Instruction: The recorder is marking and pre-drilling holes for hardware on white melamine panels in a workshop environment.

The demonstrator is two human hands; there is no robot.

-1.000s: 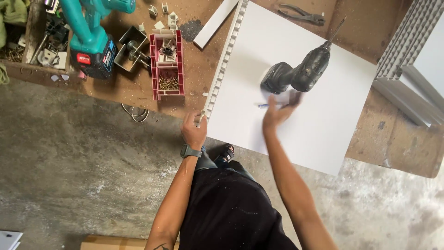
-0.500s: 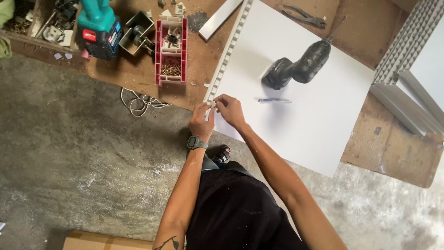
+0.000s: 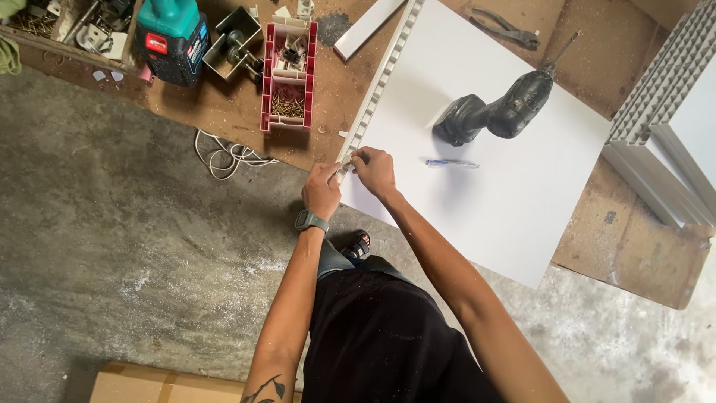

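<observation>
1. White panel [image 3: 485, 186] lies flat on the wooden workbench [image 3: 634, 254], centre-right of frame. Its ribbed edge strip [image 3: 377, 82] runs from the top centre down to the panel's near-left corner.
2. Both hands meet at that near-left corner. Left hand [image 3: 322, 191] is pinched against the strip's lower end; right hand [image 3: 375, 170] has fingertips closed on something small at the same spot. Can't tell what the small thing is: too tiny, and the fingers cover it.
3. Progress, as a judgement: the strip looks seated along the panel edge and work is at its very end. No fasteners visible along it, so fixing looks not yet done.
4. Dark cordless drill [image 3: 496, 112] lies on the panel, untouched, just above a pen [image 3: 451, 163].
5. Red compartment box [image 3: 287, 75] with screws sits left of the strip. Teal power tool [image 3: 171, 37] is upper left, pliers [image 3: 503, 26] top centre-right.
6. White cable [image 3: 227, 157] hangs off the bench edge.
7. Cut off: ribbed panels [image 3: 664, 89] at the right edge, cardboard [image 3: 171, 384] at the bottom left.
</observation>
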